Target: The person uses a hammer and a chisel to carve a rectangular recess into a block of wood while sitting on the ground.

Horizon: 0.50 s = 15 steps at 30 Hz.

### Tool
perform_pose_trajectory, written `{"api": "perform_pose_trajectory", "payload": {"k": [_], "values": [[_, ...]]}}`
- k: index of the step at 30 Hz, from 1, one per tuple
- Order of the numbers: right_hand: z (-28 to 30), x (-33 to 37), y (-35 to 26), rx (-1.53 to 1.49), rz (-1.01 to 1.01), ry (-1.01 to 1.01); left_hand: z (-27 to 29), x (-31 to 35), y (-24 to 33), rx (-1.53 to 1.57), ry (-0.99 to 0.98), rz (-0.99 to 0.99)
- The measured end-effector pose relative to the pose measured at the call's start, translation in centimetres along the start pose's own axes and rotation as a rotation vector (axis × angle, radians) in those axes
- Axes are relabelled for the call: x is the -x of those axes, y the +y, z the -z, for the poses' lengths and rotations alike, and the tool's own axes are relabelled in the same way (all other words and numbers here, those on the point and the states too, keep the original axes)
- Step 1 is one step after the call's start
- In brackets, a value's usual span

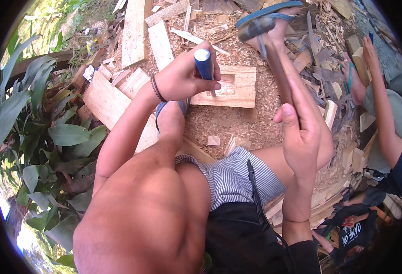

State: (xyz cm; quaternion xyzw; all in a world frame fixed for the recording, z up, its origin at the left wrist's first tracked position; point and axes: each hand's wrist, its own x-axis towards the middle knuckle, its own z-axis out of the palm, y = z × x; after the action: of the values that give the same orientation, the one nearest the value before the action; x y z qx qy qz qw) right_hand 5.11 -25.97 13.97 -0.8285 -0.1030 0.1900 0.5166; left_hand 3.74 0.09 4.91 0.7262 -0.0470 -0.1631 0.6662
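My left hand [180,75] is wrapped round the blue handle of a chisel [204,65], held upright. The chisel's tip meets a pale wooden block [246,86], at the edge of a rectangular recess cut into its top. My right hand [300,137] grips the wooden handle of a hammer [277,71] at its lower end. The hammer's head is slightly blurred and stands away from the chisel, over my sandalled right foot [278,27]. My left foot [170,119] rests close to the block's near left side.
Wood shavings [260,125] cover the ground, with offcuts and planks [134,36] lying about. Leafy plants [36,114] stand at the left. On the right another person's arm [388,105] reaches to a piece of wood, with a further person [351,233] below.
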Motion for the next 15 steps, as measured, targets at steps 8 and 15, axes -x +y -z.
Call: {"api": "perform_pose_trajectory", "payload": {"k": [8,15], "values": [[0.5,-1.2,-2.7,-0.047,0.245,0.075,0.0,-0.7,0.5,-0.061,-0.115,0.064],[1.3,-0.5,-5.1,0.058,0.132,0.118,0.5,-2.6,-0.4,-0.082,-0.215,0.092]]}}
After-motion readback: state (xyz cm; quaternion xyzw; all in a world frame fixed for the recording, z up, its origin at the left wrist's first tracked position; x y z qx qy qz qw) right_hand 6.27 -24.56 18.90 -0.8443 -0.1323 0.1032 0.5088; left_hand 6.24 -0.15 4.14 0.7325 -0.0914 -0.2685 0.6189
